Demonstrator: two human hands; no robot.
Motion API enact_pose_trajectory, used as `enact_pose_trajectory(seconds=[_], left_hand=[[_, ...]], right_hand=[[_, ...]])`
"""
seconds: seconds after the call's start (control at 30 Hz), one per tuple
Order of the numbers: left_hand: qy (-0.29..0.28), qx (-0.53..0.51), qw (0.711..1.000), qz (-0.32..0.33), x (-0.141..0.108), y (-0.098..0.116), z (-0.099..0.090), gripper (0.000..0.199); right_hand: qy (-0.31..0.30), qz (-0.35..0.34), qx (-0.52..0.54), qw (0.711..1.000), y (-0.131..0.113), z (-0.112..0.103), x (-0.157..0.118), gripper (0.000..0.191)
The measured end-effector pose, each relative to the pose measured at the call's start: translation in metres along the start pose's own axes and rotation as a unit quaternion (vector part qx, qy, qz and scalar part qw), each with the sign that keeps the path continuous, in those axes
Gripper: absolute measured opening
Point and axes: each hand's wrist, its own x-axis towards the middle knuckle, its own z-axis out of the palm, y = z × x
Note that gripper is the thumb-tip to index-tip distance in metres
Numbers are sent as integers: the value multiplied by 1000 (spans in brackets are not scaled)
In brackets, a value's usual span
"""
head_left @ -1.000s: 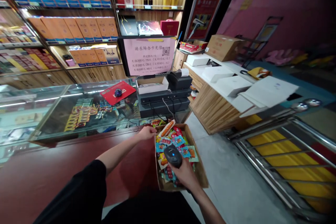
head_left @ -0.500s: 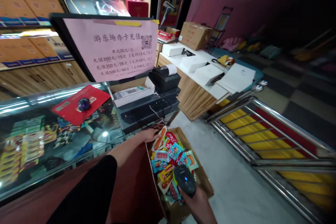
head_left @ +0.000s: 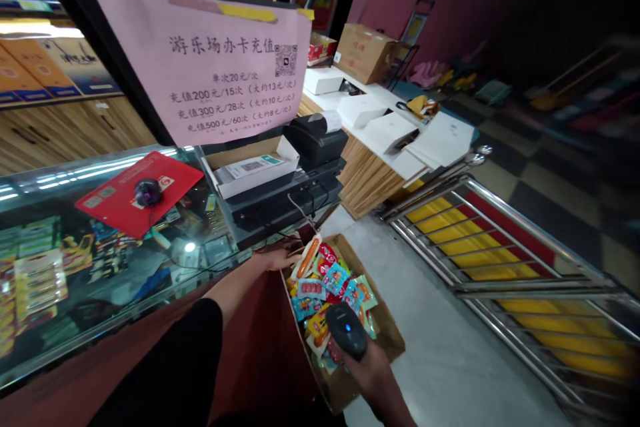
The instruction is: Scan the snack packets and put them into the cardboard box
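My right hand (head_left: 369,368) is closed around a dark handheld barcode scanner (head_left: 346,330) with a lit blue light. The scanner is over an open cardboard box (head_left: 387,340) of small wrapped snacks. My left hand (head_left: 277,259) grips the box at its far left corner; some of its fingertips are hard to make out. Right beside those fingers, a packaged sausage (head_left: 309,257) leans against the rim. Blue snack packets (head_left: 335,278), a pink-brown packet (head_left: 311,289) and yellow ones (head_left: 318,320) lie heaped inside.
Left is a glass display counter (head_left: 115,293) with a red mat (head_left: 117,203) and a computer mouse (head_left: 148,192). A monitor with a pink sign (head_left: 220,73), a receipt printer (head_left: 315,143) and a white tray (head_left: 255,167) stand ahead. A metal railing (head_left: 500,253) runs along the right.
The view has shifted, so the monitor looks larger and nearer. The scanner has moved slightly left and up over the snacks. My left hand stays at the box corner.
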Motion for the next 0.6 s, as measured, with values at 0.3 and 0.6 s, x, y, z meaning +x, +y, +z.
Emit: enact_pose_trajectory(seconds=[0.3, 0.6], left_hand=[[33, 83, 994, -65, -132, -14, 40, 74], [131, 124, 969, -168, -208, 17, 75, 46]], right_hand=[[-63, -32, 0, 998, -16, 13, -4, 39], [-94, -95, -35, 990, 18, -2, -12, 40]])
